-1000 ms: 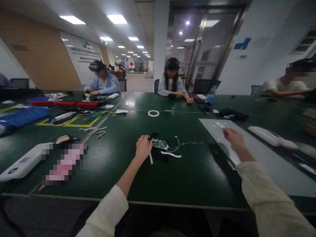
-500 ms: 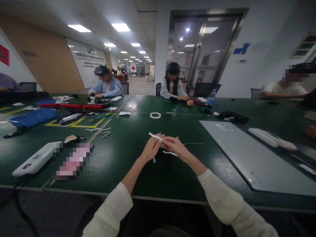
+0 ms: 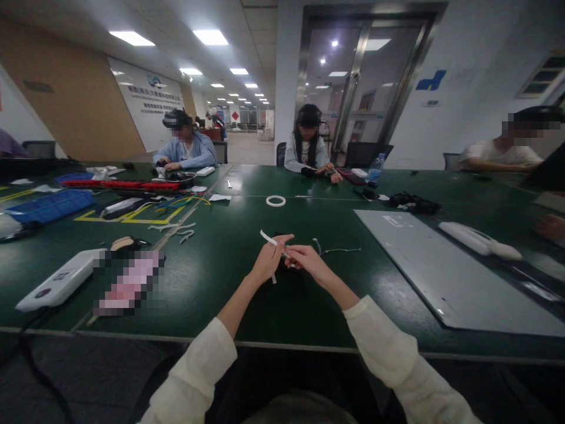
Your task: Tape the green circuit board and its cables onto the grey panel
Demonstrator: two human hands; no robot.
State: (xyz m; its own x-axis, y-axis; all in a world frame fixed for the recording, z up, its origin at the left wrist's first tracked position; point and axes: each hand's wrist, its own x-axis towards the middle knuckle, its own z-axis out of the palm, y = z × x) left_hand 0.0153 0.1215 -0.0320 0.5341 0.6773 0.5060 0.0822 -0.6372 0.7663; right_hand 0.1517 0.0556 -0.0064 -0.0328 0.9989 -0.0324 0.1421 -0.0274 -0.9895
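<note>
My left hand and my right hand meet above the dark green table, both pinched on a thin white flat ribbon cable. One end of the strip sticks up to the left past my left thumb, the other hangs below my left hand. The small circuit board that lay here is mostly hidden behind my hands. A thin wire trails from that spot to the right across the table.
A grey metal panel lies to the right with a white device beyond it. A white tape ring sits farther back. A white device and cables lie left. Three other people sit across the table.
My right hand came in from the grey panel to join my left hand. The white ribbon cable was lifted off the table and is now held between both hands.
</note>
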